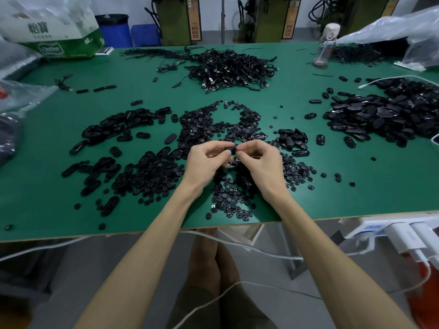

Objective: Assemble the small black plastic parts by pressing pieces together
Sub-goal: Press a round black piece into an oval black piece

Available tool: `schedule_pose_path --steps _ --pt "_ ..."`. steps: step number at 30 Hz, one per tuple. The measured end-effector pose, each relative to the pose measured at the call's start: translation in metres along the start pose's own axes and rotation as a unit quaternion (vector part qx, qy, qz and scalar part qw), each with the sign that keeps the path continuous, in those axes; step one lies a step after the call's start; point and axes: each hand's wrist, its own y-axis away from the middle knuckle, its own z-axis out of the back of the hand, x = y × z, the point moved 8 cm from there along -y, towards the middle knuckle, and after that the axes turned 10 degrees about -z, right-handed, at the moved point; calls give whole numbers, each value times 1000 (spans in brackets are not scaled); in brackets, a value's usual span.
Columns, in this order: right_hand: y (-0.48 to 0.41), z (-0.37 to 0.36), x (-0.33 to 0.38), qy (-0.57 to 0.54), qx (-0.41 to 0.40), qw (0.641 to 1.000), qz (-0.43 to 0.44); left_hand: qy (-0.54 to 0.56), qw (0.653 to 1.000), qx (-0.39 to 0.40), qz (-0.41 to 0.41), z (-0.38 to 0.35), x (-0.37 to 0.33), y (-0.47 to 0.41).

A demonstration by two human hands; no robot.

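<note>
We hold one small black part [231,149] btw both hands, above the green table [356,186]: left hand [209,160] and right hand [259,160] fingers clamped on it, over loose round pieces [228,195].

Materials and finish, workbench as seen.

Table top [356,186]: smooth matt green covering, with a pale wood-like edge along the near side. Oval shells [370,115]: black plastic, semi-gloss, catching highlights. Round discs [228,200]: black plastic, duller, with moulded ridges. Cable heap [232,67]: black rubbery sheathing with bright metal plug ends. Bags [403,27]: thin clear plastic film, creased and shiny. Box [59,41]: printed cardboard, matt. Bottle [324,47]: clear plastic, glossy.
</note>
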Motion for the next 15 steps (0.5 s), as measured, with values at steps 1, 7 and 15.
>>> schedule_pose_path --steps 1,7,15 --pt "0 0 0 5 -2 1000 -1 -1 1000 3 0 -1 0 0" --pt "3 0 5 20 -5 1000 10 1 1000 12 -2 -2 -1 0" --pt "7 -10 20 148 -21 983 105 24 1000 4 3 0 1 1"
